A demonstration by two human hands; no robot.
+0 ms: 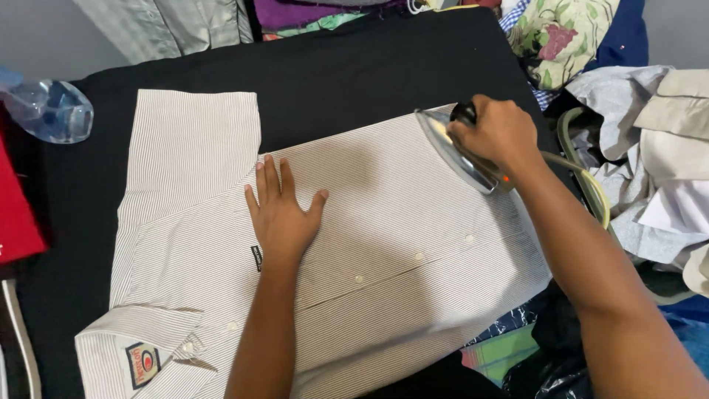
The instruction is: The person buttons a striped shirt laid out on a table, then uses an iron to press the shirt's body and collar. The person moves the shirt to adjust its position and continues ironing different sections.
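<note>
Black tabletop [354, 66]: left hand [283, 214] lies open, flattening the striped shirt [384, 244]; right hand [501, 133] has a closed grip on the iron [454, 151]. Mid-press; next stroke probably needs smooth fabric ahead.

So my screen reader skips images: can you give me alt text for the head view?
A person's right hand grips an iron on a striped white shirt spread over a black cloth-covered surface, while the left hand lies flat on the shirt. Piled clothes and a spray bottle sit alongside.

The shirt [384, 229] is white with fine dark stripes and white buttons. It lies on a black cloth [354, 66]. A red cloth [15, 214] sits at the left edge
</note>
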